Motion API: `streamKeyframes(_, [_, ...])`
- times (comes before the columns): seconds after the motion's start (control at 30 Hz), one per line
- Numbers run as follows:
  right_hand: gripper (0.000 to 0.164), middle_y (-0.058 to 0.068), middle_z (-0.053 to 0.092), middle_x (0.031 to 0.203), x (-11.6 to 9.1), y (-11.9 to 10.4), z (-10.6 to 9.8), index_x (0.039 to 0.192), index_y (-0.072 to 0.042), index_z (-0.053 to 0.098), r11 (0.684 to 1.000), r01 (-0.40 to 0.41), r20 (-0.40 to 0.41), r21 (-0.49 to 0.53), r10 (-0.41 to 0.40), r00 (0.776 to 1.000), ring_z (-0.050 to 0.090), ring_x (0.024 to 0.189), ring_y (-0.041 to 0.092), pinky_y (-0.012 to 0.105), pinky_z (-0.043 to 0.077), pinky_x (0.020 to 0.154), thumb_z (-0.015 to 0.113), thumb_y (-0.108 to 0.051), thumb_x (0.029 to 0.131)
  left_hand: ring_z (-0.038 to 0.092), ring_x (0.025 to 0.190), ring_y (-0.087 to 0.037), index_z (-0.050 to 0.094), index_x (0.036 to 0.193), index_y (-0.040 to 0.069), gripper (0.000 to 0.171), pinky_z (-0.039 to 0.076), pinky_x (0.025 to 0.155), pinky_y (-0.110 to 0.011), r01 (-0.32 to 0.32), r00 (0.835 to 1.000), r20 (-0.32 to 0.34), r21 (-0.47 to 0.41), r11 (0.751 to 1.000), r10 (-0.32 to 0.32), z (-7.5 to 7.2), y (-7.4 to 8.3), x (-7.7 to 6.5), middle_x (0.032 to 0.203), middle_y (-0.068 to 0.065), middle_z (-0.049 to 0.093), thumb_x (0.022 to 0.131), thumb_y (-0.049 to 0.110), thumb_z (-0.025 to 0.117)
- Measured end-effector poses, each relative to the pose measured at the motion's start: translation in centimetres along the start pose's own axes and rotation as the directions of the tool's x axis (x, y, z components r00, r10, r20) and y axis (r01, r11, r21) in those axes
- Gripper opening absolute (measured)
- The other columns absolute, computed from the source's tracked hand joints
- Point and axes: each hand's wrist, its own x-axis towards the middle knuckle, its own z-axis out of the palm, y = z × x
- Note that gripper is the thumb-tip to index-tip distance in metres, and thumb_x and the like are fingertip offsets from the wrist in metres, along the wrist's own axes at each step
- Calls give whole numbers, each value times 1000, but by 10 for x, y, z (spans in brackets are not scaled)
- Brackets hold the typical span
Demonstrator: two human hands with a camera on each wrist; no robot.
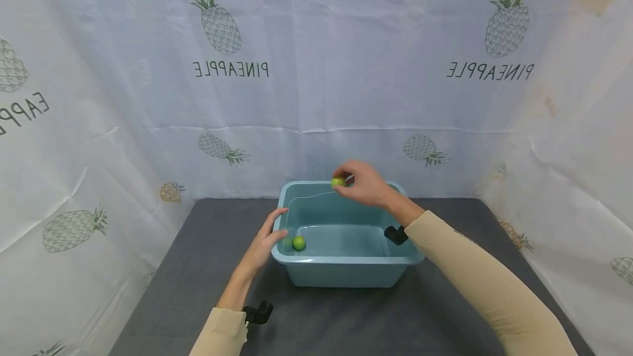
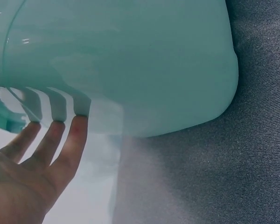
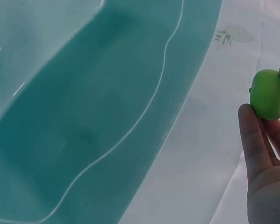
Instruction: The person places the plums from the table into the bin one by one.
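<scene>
A pale blue-green plastic tub (image 1: 341, 274) stands on the dark tabletop. My right hand (image 1: 363, 183) is raised over its far rim, pinching a small round green fruit (image 3: 269, 94) between thumb and fingertips. A second green fruit (image 1: 299, 243) lies inside the tub, in the near left corner. At the tub's left side is my left hand (image 1: 262, 243), thumb and fingers spread along the rim. In the left wrist view, the fairly straight fingers (image 2: 72, 144) have their tips against the tub's glossy outer wall.
A dark grey cloth (image 1: 198, 284) covers the table. White curtains (image 1: 336, 70) with pineapple prints hang behind and on both sides, close to the tub's far side. Inside the tub, a thin pale line (image 3: 130, 129) curves along the wall.
</scene>
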Motion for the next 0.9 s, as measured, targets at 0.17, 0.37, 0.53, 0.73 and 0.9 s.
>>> streamKeyframes(0.17, [25,13,66,112,7,5,11,116,2,69,1000,-9,15,27,9,1000,64,101,26,41,55,87,70,-11,94,8,154,-38,37,155,22,52,14,114,-70,0,1000,-5,2,1000,0,0,0,0,169,-11,11,104,19,48])
streamKeyframes(0.37, [31,16,64,116,11,11,21,121,7,66,995,-54,67,82,49,997,63,105,29,38,54,91,68,-10,96,10,154,-38,37,155,20,52,17,114,-68,-10,1000,-7,-11,1000,10,1,-1,1,169,-12,12,104,16,48])
streamKeyframes(0.53, [33,16,65,115,17,16,32,122,8,65,996,-57,102,72,49,994,64,105,29,37,54,89,69,-10,95,18,151,-39,38,154,21,52,25,112,-66,-13,1000,-13,-6,1000,13,1,-1,1,168,-13,14,104,17,49])
streamKeyframes(0.73, [29,10,65,113,22,21,46,120,3,67,997,-65,137,40,59,989,64,103,24,34,54,87,70,-12,95,17,152,-39,38,154,20,51,22,113,-66,-19,1000,-15,-23,1000,19,1,-2,2,168,-13,14,104,16,49])
streamKeyframes(0.9, [28,9,66,111,25,22,57,118,2,68,998,-60,170,19,56,984,64,100,22,34,54,85,70,-13,95,15,152,-39,38,155,18,52,21,113,-66,-17,1000,-10,-26,1000,16,1,-3,2,168,-14,14,104,16,48])
